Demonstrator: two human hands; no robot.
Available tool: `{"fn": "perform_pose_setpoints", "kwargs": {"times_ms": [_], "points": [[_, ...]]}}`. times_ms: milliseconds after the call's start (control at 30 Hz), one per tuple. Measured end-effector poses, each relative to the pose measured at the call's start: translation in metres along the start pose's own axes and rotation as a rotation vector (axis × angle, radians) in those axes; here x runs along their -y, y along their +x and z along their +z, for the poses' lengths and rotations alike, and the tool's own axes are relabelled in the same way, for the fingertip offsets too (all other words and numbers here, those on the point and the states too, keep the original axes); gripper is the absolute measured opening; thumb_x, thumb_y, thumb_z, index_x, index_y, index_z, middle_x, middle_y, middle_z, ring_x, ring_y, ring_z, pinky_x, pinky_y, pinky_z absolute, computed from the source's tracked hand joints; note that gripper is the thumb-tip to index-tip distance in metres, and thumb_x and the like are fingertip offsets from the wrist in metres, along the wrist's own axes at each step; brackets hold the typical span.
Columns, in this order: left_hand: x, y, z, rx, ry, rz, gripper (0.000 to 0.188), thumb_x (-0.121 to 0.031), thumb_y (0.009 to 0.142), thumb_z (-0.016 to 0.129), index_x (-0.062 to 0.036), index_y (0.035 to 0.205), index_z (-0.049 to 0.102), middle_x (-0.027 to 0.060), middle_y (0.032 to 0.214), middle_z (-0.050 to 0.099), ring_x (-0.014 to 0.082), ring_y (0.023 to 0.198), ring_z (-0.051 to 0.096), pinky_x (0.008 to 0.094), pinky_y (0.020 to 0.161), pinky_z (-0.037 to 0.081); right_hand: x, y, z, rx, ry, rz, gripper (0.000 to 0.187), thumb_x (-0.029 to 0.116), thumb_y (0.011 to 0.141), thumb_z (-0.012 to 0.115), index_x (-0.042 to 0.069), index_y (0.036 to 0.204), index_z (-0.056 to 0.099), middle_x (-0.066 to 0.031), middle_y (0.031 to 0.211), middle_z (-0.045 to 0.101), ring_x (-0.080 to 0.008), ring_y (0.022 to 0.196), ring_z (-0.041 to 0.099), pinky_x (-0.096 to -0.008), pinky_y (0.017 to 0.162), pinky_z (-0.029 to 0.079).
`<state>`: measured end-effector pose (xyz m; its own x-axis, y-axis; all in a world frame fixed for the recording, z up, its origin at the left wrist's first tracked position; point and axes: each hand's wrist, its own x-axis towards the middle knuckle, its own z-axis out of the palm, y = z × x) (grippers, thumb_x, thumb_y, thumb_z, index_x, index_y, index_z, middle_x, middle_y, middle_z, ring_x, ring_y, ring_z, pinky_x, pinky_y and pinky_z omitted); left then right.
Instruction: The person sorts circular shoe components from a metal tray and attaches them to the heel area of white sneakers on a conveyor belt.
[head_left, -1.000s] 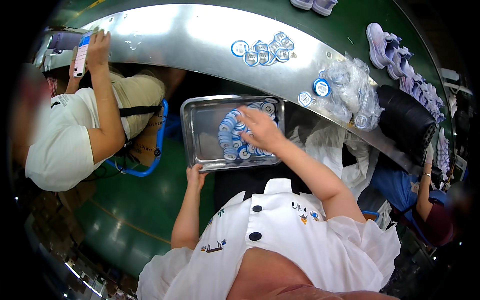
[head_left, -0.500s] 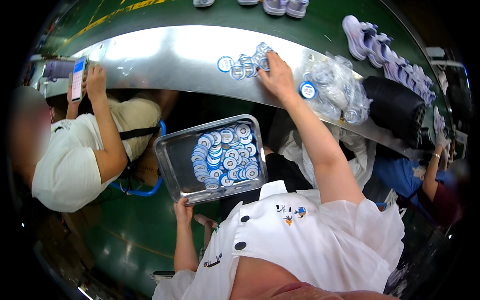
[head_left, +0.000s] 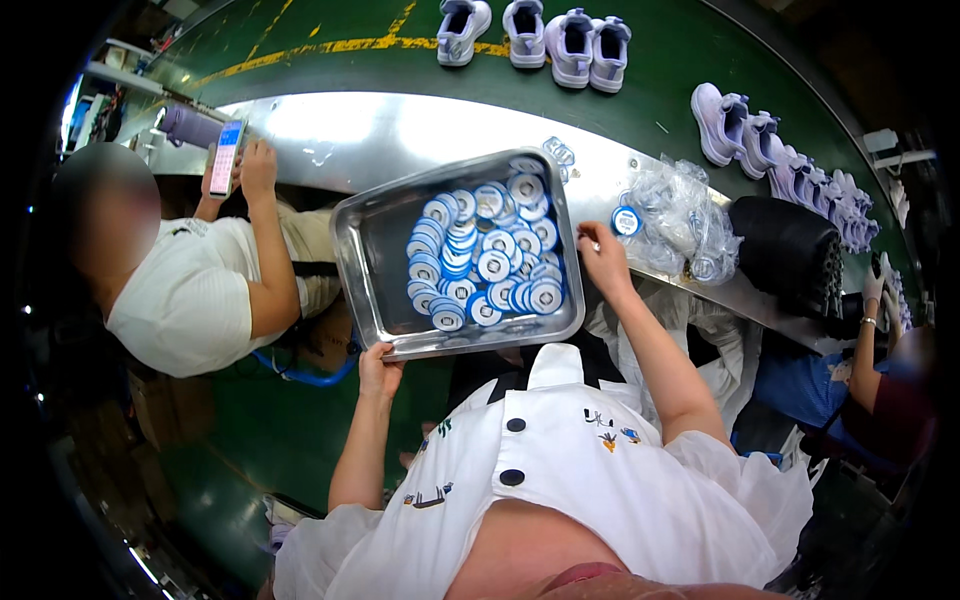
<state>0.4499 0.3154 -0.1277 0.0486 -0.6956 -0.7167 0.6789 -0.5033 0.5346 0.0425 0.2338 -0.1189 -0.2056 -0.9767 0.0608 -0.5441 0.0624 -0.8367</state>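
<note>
My left hand [head_left: 380, 371] grips the near left corner of a metal tray [head_left: 368, 300], its fingers closed round the rim. In the tray lie many round white discs with blue edges [head_left: 495, 265], heaped and overlapping toward the right side. My right hand [head_left: 606, 265] is beside the tray's right wall, fingers curled together; a small pale bit shows at them, too small to name. Whether this hand touches the tray I cannot tell. Beyond the tray's far right corner, a few similar discs [head_left: 560, 152] lie on the metal bench [head_left: 450, 118], partly hidden by the tray.
Clear plastic bags [head_left: 672, 222] and a blue-rimmed disc [head_left: 626, 221] sit on the bench at right, beside a black padded thing [head_left: 785, 255]. Pale lilac shoes [head_left: 590, 50] stand on the green surface beyond. A person [head_left: 190, 290] with a phone [head_left: 227, 158] sits at left; another works far right.
My right hand has drawn back from the discs on the bench to the tray's right side. The tray now overlaps the bench edge and partly covers those discs. The view has shifted.
</note>
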Motion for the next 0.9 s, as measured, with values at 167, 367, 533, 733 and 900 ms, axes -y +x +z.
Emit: {"fn": "perform_pose_setpoints", "kwargs": {"times_ms": [167,367,533,733,900], "points": [[-0.034,-0.003,0.059,-0.119,-0.116,0.045,0.011,0.005,0.073,0.047,0.0034,0.083,0.05,0.0106,0.08,0.057,0.0195,0.073,0.059,0.0278,0.066,0.051,0.011,0.084,0.044,-0.15,-0.552,-0.406,0.052,0.029,0.066,0.069,0.011,0.112,0.055,-0.0165,0.124,0.045,-0.0354,0.116,0.04,-0.0457,0.097,0.032],[-0.072,0.006,0.103,-0.235,-0.105,0.159,0.006,0.007,0.075,0.045,0.0011,0.077,0.047,0.0078,0.073,0.056,0.0095,0.052,0.048,0.0176,0.051,0.046,0.031,0.133,0.089,-0.089,-0.726,-0.125,0.07,0.049,0.067,0.063,0.024,0.129,0.042,-0.0214,0.137,0.026,-0.0405,0.127,0.021,-0.0603,0.098,0.017],[-0.091,0.037,0.094,-0.184,-0.159,0.161,0.007,0.008,0.074,0.045,0.0026,0.079,0.047,0.0088,0.076,0.054,0.0131,0.058,0.049,0.0207,0.057,0.046,0.019,0.121,0.099,-0.01,-0.735,-0.23,0.071,0.05,0.067,0.064,0.02,0.128,0.043,-0.0219,0.136,0.027,-0.0395,0.127,0.023,-0.0604,0.098,0.017],[-0.111,0.082,0.082,-0.018,-0.129,0.125,0.009,0.006,0.074,0.044,0.0039,0.082,0.046,0.0104,0.08,0.056,0.0161,0.065,0.054,0.0264,0.065,0.051,0.011,0.101,0.066,0.077,-0.709,-0.245,0.054,0.034,0.075,0.06,0.018,0.125,0.046,-0.0078,0.134,0.037,-0.0273,0.126,0.031,-0.0561,0.099,0.021],[-0.119,0.121,0.119,-0.087,0.045,0.081,0.013,0.005,0.074,0.045,0.005,0.087,0.047,0.0124,0.085,0.056,0.0219,0.077,0.057,0.0317,0.074,0.05,-0.001,0.084,0.042,0.083,-0.732,-0.272,0.049,0.022,0.076,0.06,0.016,0.123,0.048,-0.0043,0.13,0.042,-0.0223,0.121,0.038,-0.0483,0.1,0.027]]}}
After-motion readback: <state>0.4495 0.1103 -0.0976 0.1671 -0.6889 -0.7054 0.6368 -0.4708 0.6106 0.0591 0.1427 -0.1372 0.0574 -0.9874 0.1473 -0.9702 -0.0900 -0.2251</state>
